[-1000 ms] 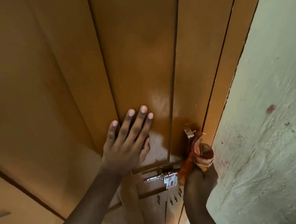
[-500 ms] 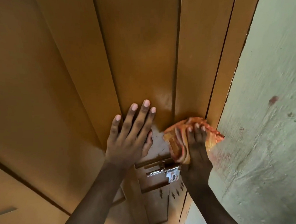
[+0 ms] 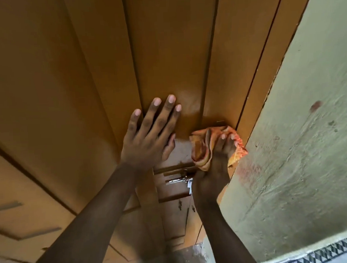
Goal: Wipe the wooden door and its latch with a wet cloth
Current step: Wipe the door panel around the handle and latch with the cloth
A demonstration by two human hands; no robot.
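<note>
The right hand presses a bunched orange cloth to the door at its right edge, just above the latch. The left hand lies flat, fingers spread, holding nothing. Risks: the cloth snagging on the latch, or knuckles scraping the rough wall close on the right — little room there.

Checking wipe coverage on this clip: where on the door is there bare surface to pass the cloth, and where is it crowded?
Free: the long panels of the door above both hands, and the wide plank left of the left hand. Crowded: the strip by the wall, where the right hand presses the cloth, and the latch just below it.
</note>
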